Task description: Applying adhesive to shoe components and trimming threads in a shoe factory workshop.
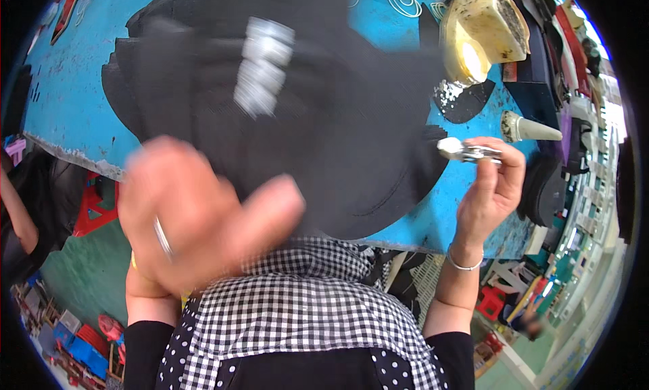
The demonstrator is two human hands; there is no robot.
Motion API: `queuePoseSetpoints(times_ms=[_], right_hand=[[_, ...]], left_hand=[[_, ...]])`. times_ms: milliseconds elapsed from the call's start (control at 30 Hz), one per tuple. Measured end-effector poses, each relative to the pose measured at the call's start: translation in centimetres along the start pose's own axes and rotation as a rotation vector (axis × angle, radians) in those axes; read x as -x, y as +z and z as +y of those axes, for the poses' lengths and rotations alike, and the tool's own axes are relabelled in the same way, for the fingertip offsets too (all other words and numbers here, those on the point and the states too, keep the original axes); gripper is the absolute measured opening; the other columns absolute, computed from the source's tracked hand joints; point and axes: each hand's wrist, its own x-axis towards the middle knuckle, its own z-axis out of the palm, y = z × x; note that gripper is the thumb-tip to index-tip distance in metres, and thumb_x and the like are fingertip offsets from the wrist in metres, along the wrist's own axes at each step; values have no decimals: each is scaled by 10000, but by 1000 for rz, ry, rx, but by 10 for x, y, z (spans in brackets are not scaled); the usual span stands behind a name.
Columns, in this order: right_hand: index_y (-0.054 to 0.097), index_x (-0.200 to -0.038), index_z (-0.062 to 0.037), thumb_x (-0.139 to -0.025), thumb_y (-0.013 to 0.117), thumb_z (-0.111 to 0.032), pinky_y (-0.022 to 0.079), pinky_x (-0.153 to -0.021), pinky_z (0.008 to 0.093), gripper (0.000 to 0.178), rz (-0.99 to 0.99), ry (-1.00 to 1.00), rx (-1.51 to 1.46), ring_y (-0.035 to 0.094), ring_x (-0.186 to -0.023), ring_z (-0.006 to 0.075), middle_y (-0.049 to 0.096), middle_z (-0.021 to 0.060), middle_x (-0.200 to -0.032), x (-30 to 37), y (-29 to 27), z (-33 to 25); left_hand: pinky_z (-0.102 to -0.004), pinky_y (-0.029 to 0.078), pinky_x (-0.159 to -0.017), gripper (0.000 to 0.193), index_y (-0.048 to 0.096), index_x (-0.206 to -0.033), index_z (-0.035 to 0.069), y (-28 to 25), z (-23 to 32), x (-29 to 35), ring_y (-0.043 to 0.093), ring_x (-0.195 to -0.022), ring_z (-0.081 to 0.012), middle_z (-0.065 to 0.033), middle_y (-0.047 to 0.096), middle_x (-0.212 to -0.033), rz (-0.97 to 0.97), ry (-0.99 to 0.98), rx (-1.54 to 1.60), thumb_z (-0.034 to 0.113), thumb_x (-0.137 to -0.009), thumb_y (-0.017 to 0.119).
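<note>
My left hand is raised close above the near left edge of the black material, smeared by motion. Its thumb stands well apart from the fingers, and nothing shows in it. A small silvery metal tool with a white tip is pinched in my right hand, over the blue tabletop just right of the black material. Large black sheets lie layered across the table. On or above them is a blurred silver-white strip, whose kind I cannot make out.
At the back right a yellowed container rests with white paste at its mouth. A pale cone-shaped nozzle lies nearer. Black pieces are stacked at the right edge of the blue table. Another person's arm shows at far left.
</note>
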Motion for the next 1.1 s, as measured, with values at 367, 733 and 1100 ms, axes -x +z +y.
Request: queuePoseSetpoints(times_ms=[367, 733, 1100], right_hand=[[703, -945, -98, -717, 841, -65, 463, -781, 354, 269, -323, -261, 501, 639, -816, 218, 732, 19, -912, -11, 41, -4], [668, -961, -92, -730, 836, -83, 430, -764, 362, 285, -415, -265, 386, 634, -784, 197, 728, 25, -892, 2, 29, -15], [553, -1099, 8, -987, 597, -52, 522, -859, 323, 135, 139, 28, -19, 644, -951, 188, 671, 157, -1053, 2, -1, 4]], left_hand=[[-380, 495, -826, 402, 723, -1077, 86, 63, 40, 34, 620, -961, -208, -48, 645, -1121, -283, 108, 463, 348, -775, 766], [-299, 489, -655, 320, 725, -1003, -4, 55, 43, 18, 587, -750, -182, -54, 594, -857, -365, 152, 393, 165, -743, 646], [-350, 423, -643, 197, 707, -815, 160, -6, 9, -1, 500, -720, -204, 0, 466, -756, 128, 61, 84, 204, -646, 796]])
